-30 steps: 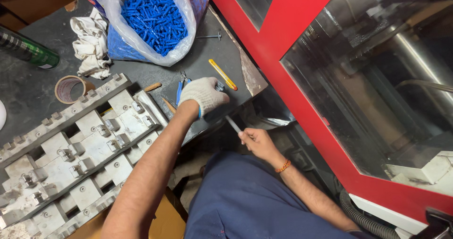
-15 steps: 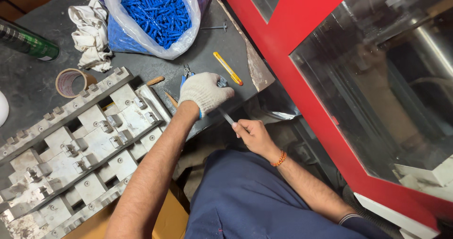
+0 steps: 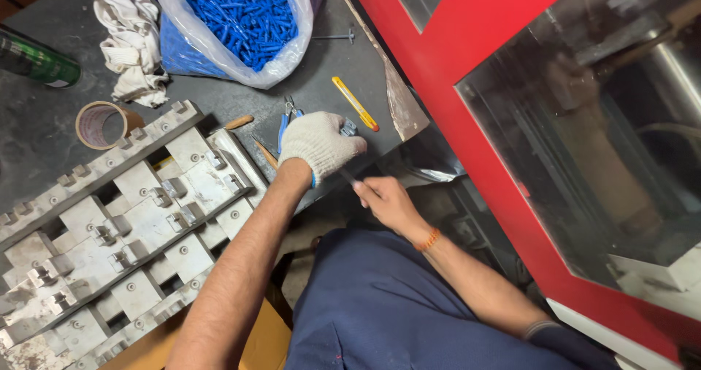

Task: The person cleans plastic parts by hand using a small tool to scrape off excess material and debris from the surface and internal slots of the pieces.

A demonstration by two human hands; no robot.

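The gloved left hand (image 3: 319, 145) presses a small metal part (image 3: 348, 128) on the worktop (image 3: 44, 133) at frame centre. The bare right hand (image 3: 387, 203) is closed around a thin tool (image 3: 349, 179) aimed at it, so the work looks in progress.

We found open bench (image 3: 44, 133) far left; metal block (image 3: 124, 224) and bag (image 3: 234, 20) hemmed in our left hand (image 3: 319, 144).

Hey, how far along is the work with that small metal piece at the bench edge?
Done: nothing finished shows. In hand: the gloved left hand pins a small metal part while the bare right hand works a thin tool toward it. Left: the part is still held.
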